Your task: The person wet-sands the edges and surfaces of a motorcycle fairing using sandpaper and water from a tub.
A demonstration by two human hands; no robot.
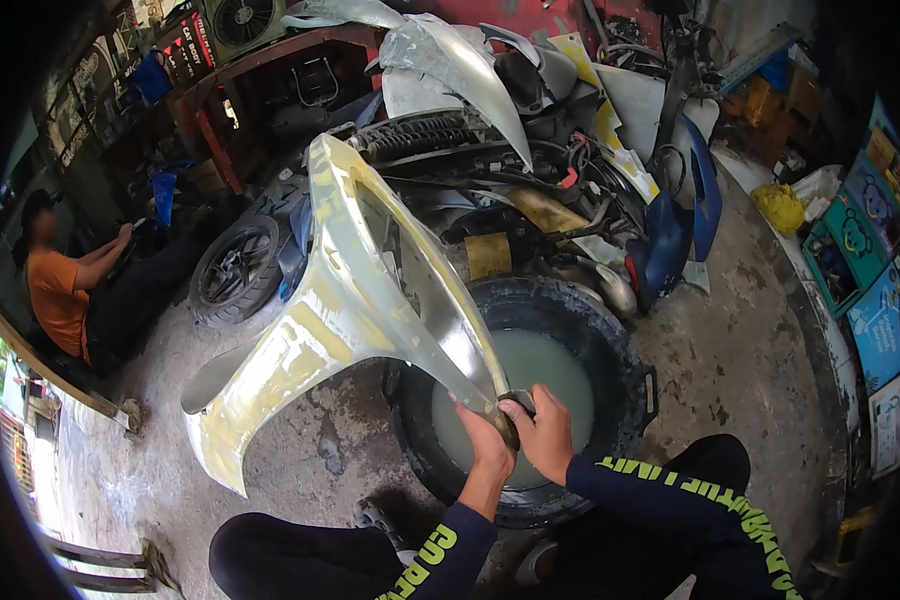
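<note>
A large motorcycle fairing panel, patchy in white, grey and yellowish filler, stretches from my hands up and to the left. My left hand is closed round its narrow near end from below. At that same end, my right hand pinches a small dark piece that looks like sandpaper, pressed to the panel's edge. Its full shape is hidden by the fingers. Both hands are over a black tub holding cloudy water.
Motorcycle parts and panels are heaped behind the tub, with a blue panel at their right. A wheel stands at the left, near a seated person in an orange shirt. A yellow bag lies by the right wall.
</note>
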